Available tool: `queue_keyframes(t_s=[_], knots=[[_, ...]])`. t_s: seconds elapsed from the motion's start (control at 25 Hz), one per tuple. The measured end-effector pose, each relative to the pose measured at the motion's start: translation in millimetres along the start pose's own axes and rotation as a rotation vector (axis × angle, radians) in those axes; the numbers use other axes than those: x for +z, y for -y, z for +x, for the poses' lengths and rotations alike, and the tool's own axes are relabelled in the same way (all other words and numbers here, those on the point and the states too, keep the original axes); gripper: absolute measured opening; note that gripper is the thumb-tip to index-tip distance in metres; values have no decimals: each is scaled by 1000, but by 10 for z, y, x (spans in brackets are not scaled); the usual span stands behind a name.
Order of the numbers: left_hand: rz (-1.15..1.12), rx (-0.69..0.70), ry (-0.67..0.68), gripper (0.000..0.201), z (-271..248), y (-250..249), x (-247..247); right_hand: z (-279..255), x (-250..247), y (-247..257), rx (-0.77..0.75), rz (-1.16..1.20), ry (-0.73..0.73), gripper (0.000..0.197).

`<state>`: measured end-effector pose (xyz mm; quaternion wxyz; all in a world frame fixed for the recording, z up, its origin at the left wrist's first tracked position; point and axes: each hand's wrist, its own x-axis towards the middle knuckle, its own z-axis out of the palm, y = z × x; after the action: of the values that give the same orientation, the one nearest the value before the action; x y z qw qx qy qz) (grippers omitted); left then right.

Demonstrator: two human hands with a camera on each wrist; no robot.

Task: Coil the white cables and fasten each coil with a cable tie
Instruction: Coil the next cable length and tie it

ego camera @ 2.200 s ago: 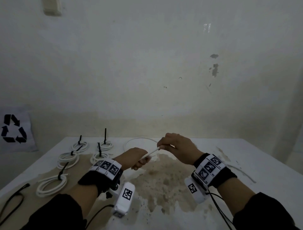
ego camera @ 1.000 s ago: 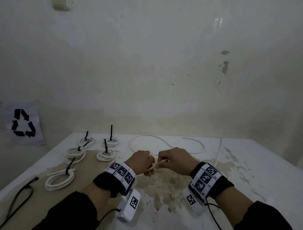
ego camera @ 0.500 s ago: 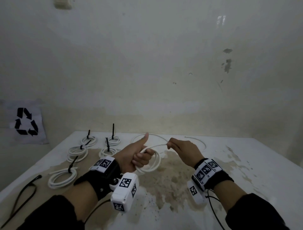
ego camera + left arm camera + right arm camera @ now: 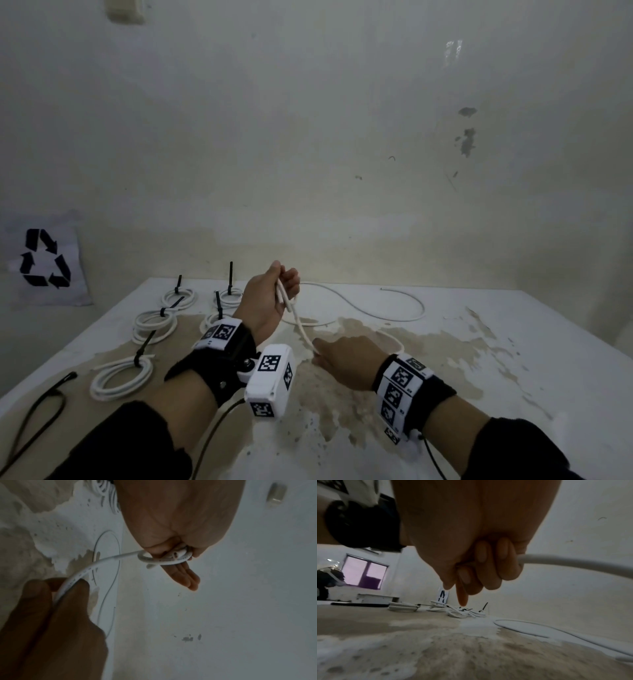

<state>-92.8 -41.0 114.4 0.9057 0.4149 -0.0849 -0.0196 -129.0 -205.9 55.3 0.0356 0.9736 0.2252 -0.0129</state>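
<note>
One white cable (image 4: 297, 320) runs from my raised left hand (image 4: 286, 277) down to my right hand (image 4: 318, 354), and its remaining length (image 4: 376, 310) snakes over the table toward the back right. In the left wrist view a small loop of the cable (image 4: 164, 559) is pinched between thumb and fingers of the left hand (image 4: 187, 562), with the cut end showing. My right hand (image 4: 68, 584) pinches the cable lower down, close above the table. The right wrist view shows the right hand's fingers (image 4: 505, 563) curled round the cable (image 4: 573, 563).
Several tied white coils (image 4: 121, 377) with black cable ties (image 4: 145, 344) lie at the left of the stained white table (image 4: 513, 359). A long black tie or cord (image 4: 37, 407) lies at the left front edge. The wall stands just behind the table.
My left hand has risen and turned with the cable loop in it. My right hand has dropped toward the table and come nearer to me along the cable.
</note>
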Motion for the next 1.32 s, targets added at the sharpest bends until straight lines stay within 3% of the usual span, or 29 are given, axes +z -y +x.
queue_keyframes(t_s=[0.12, 0.32, 0.4, 0.6, 0.76, 0.84, 0.96, 1.12, 1.2, 1.32], knots=[[215, 49, 75, 39, -16, 128, 3, -100, -145, 149, -129, -76, -37, 36], [1162, 93, 199, 30, -124, 374, -265, -132, -392, 93, -190, 137, -121, 28], [1359, 30, 270, 27, -195, 403, -281, -103, -448, 3, -179, 196, -151, 20], [1088, -316, 253, 35, -237, 240, -285, -116, -585, -435, -6, 348, -306, 26], [845, -458, 351, 55, -322, 52, -235, -90, -452, -660, 127, 355, -354, 32], [660, -506, 416, 47, -330, -41, -187, -65, -344, -632, 133, 306, -375, 34], [303, -451, 383, 37, -259, -125, -147, 1, -178, -484, 95, 319, -372, 32], [3, -220, 193, 37, -91, -148, -105, 153, 62, -175, 52, 267, -212, 16], [45, -120, 110, 35, -48, -112, -89, 191, 104, 66, -11, 264, -142, 20], [515, 72, 50, 33, -28, 16, -92, 217, 13, 252, -60, 272, -105, 20]])
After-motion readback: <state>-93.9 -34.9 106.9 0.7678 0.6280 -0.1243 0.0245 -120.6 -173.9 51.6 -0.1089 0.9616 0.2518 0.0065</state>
